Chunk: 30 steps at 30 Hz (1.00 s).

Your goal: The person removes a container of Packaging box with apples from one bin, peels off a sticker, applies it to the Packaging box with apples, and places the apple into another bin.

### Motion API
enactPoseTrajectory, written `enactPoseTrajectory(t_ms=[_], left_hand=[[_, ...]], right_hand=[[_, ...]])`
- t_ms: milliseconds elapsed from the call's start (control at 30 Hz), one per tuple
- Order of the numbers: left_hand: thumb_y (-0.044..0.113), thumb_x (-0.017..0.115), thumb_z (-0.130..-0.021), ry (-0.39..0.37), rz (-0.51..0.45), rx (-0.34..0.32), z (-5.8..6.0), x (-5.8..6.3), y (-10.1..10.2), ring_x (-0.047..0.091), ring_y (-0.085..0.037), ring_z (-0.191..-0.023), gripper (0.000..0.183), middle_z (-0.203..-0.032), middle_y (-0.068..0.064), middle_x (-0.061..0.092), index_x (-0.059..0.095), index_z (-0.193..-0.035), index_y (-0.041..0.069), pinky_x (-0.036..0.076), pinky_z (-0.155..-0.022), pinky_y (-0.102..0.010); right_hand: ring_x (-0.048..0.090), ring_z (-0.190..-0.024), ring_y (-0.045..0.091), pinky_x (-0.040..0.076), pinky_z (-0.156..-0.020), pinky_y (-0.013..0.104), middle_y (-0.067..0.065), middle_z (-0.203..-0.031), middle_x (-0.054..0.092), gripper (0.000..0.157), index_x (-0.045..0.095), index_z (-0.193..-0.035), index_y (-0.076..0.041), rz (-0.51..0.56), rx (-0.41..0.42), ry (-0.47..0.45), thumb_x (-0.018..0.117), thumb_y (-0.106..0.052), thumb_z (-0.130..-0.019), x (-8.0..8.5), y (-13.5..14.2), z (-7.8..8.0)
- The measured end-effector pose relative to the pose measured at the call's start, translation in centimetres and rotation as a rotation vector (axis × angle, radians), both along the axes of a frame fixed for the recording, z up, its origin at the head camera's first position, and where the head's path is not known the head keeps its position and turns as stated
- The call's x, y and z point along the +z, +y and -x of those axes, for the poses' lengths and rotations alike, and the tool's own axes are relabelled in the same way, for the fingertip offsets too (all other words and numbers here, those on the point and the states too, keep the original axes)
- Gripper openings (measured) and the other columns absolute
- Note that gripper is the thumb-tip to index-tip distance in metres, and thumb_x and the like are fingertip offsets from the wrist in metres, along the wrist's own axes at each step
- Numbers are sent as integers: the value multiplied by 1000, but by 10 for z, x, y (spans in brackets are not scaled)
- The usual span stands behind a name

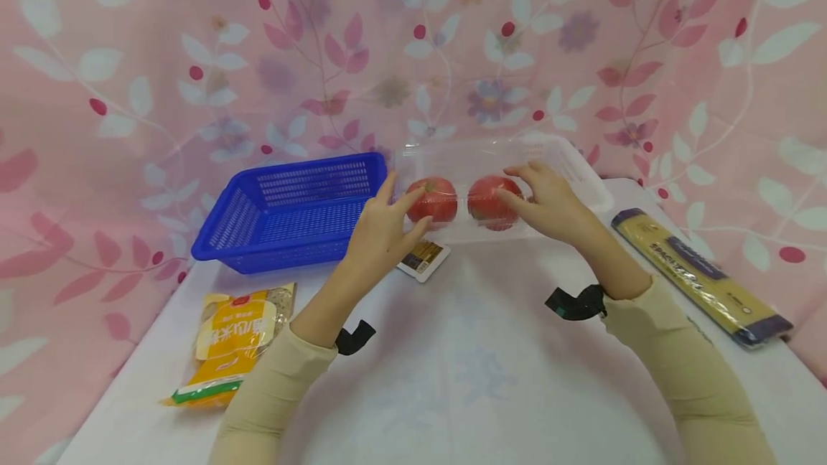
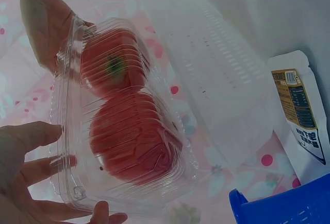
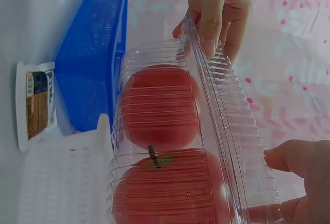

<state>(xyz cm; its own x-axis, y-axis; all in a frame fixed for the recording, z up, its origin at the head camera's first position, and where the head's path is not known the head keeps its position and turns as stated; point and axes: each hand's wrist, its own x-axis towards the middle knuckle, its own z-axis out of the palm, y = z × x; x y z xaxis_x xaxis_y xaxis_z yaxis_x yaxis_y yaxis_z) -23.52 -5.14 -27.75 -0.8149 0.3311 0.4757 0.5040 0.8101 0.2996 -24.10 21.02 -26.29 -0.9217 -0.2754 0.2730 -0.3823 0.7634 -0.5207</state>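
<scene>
My left hand and right hand hold a clear plastic clamshell box between them, one at each end. Thumb and fingers of the left hand pinch the box's edge in the right wrist view. The right hand has its thumb and fingers about the rim there. Two red tomatoes lie side by side inside, seen through the ribbed plastic; one shows a green stem end. Behind and below the box is a white plastic basket, partly hidden by it.
Left of the box stands a blue plastic basket. A yellow food bag lies at the front left. Close by the left wrist is a small white-and-brown packet. A spaghetti pack lies at the right on the white table.
</scene>
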Motion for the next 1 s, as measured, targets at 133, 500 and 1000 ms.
enactPoseTrajectory(t_ms=[133, 500, 1000], left_hand=[[35, 63, -86, 0, -18, 12, -12, -2, -7, 48, -45, -113, 43, -142, -22, 32, 58, -126, 19, 46, -84, -50], [27, 67, -84, 36, -11, -28, -48, -15, -31, 47, -48, -112, 41, -138, -27, 36, 60, -123, 21, 45, -83, -53], [18, 73, -79, 27, 28, -63, -89, -30, -54, 47, -48, -113, 47, -138, -29, 34, 60, -124, 23, 47, -79, -52]], right_hand=[[45, -108, 41, 42, -87, 55, 27, -137, 31, 55, 41, -133, 1, -8, 22, 5, 52, -35, -92, 1, -6, -10], [31, -125, 46, 41, -85, 60, 27, -145, 18, 61, 39, -136, -7, -18, 39, -94, 52, -45, -90, -4, -19, -41], [30, -126, 45, 44, -79, 60, 22, -148, 16, 61, 41, -136, -19, -51, 88, -115, 56, -49, -86, -22, -28, -77]])
